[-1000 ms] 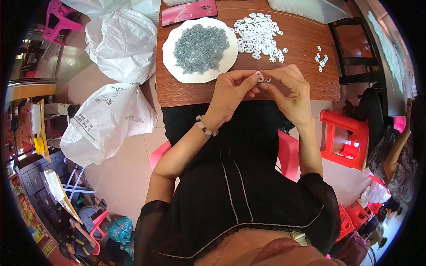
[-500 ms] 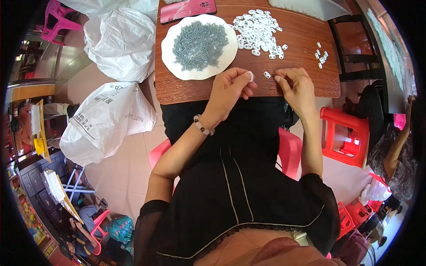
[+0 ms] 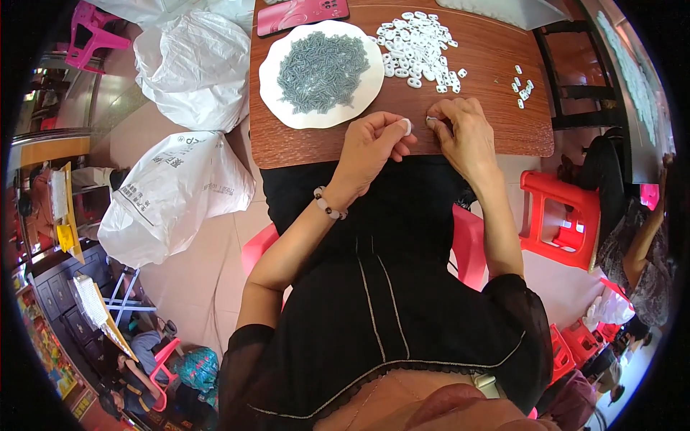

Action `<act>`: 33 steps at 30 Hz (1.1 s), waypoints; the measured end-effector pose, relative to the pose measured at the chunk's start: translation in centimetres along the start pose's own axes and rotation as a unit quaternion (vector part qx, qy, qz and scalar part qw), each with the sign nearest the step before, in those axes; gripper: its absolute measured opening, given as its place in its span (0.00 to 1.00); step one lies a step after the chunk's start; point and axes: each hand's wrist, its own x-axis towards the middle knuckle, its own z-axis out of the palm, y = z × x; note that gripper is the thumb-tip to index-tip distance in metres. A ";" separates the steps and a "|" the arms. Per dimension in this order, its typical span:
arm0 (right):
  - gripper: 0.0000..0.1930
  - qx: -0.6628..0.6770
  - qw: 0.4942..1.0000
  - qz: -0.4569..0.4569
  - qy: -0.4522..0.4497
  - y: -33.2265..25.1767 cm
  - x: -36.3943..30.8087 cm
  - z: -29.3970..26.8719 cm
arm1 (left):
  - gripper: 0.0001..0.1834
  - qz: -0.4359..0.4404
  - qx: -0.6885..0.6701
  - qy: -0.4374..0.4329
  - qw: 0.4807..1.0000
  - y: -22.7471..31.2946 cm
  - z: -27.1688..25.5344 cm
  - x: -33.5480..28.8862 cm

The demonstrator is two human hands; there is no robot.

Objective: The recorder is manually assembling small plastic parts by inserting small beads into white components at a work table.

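My left hand (image 3: 368, 149) is over the table's near edge, closed in a pinch on a small white oval piece (image 3: 407, 127). To its right, my right hand (image 3: 466, 138) has its thumb and fingers brought together on another white piece (image 3: 430, 121) at the tabletop, mostly covered by the fingertips. Farther off lies a heap of white oval pieces with two holes (image 3: 417, 47). Left of the heap, a white wavy-rimmed plate (image 3: 272, 97) bears many small grey-blue rods (image 3: 322, 72).
Several loose white pieces (image 3: 522, 87) lie at the right of the brown wooden table (image 3: 489, 65). A pink phone (image 3: 302, 16) is at the far left. White sacks (image 3: 180, 194) stand left on the floor, a red stool (image 3: 559, 219) at right. Other people sit around.
My right hand has shifted left and slightly away from me, its fingertips now on the loose white piece that lay uncovered before. My left hand keeps its pinch nearly in place.
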 end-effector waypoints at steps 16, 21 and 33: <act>0.03 -0.002 1.000 -0.002 0.017 0.3 -0.2 0.4 | 0.10 -0.008 -0.027 0.000 1.000 0.4 0.0 0.0; 0.04 0.052 0.996 0.016 0.066 0.9 0.0 -0.2 | 0.09 0.001 -0.010 0.011 1.000 1.7 -0.2 -0.2; 0.05 0.106 0.990 -0.061 0.063 -0.4 3.5 -1.3 | 0.09 0.110 0.154 0.113 0.975 6.3 -4.8 0.5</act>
